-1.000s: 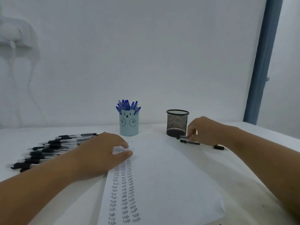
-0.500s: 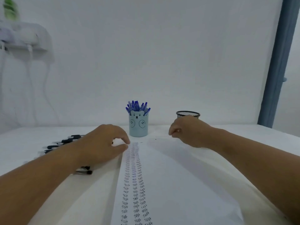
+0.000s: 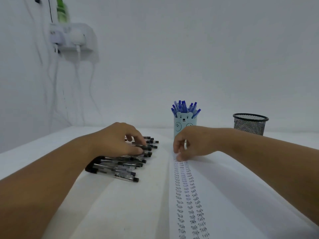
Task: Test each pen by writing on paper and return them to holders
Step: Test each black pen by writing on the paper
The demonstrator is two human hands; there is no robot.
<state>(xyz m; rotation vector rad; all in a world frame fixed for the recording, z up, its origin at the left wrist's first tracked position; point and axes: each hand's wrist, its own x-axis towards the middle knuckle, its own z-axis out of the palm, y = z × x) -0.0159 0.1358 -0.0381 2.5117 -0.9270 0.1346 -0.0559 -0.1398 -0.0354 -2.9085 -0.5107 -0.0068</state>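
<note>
A row of several black capped pens (image 3: 120, 168) lies on the white table (image 3: 112, 207) left of the paper. My left hand (image 3: 117, 142) is over the far end of the row, thumb and forefinger pinching one black pen (image 3: 149, 147). The white paper (image 3: 233, 195) carries columns of written "Test" words. My right hand (image 3: 193, 144) hangs over the paper's top end with its fingertips touching the sheet; no pen shows in it. A light blue bear holder (image 3: 184, 123) full of blue pens (image 3: 184, 107) stands behind it. The black mesh holder (image 3: 250, 125) stands at the far right.
A white wall rises right behind the table. At the upper left a wall shelf (image 3: 74, 37) holds plugs, with cables hanging down and a green bottle (image 3: 61, 11) on top.
My left hand left the paper's top and moved onto the black pens. My right hand came from beside the mesh holder to the paper's top. The view turned left.
</note>
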